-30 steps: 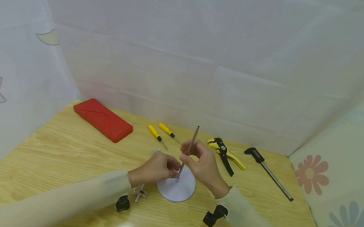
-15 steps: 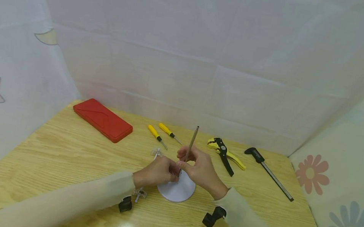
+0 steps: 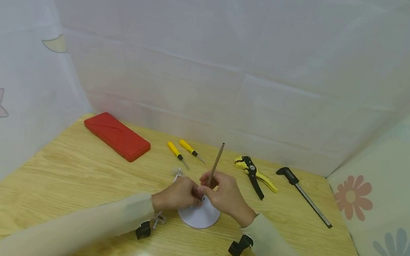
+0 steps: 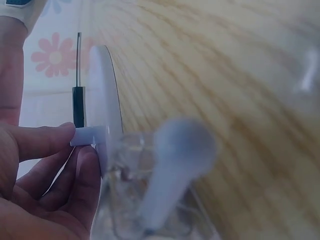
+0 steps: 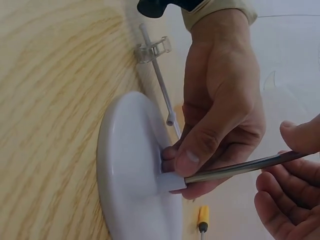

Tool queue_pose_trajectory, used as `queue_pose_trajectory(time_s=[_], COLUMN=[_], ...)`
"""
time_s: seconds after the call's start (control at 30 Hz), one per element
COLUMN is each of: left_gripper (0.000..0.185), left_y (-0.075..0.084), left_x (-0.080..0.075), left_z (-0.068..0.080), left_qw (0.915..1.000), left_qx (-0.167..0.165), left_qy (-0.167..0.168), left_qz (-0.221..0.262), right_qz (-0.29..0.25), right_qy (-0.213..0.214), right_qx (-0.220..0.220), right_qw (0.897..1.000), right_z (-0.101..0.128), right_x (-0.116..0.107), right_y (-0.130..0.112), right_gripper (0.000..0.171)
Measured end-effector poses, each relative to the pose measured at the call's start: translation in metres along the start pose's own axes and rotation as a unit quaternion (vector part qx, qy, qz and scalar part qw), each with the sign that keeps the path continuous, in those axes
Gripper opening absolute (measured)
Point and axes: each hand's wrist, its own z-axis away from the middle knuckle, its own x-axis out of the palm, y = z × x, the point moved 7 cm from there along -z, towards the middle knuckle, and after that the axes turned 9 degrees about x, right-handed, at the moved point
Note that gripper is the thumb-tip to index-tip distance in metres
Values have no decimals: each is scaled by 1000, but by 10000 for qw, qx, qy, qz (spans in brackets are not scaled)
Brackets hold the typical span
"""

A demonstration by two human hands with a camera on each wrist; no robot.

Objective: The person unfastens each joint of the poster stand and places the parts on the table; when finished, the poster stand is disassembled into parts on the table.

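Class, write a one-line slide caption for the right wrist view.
Left hand pinches the socket of a white round base while the right hand holds a metal rod entering it.

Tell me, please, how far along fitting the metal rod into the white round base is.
Done: the metal rod stands nearly upright, its lower end in the socket of the white round base. In hand: the left hand pinches the socket, and the right hand grips the rod. Left: the clear plastic piece lies unattached beside the base.
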Motion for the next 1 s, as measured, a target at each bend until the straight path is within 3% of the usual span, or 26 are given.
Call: queue_pose_trajectory(time_s=[0.2,0.43,0.73,1.0], left_gripper=[8,7,7,4], left_y=[-1,-2,-4,-3], left_x=[0,0,0,0], left_z=[0,1,2,1], left_qw=[10000,10000,10000,9999], left_qx=[28,27,-19,77], left_qy=[21,59,40,37], left_qz=[12,-49,-19,-112], right_qz=[692,1824,1371,1531], right_qy=[232,585,578,831], right_qx=[-350,-1146,-949,-1441], right_qw=[9967,9748,9843,9741], right_z=[4,10,11,18], right_x=[1,3,-1,-1], right_y=[-3,-15,-10,-16], right_gripper=[5,5,7,6])
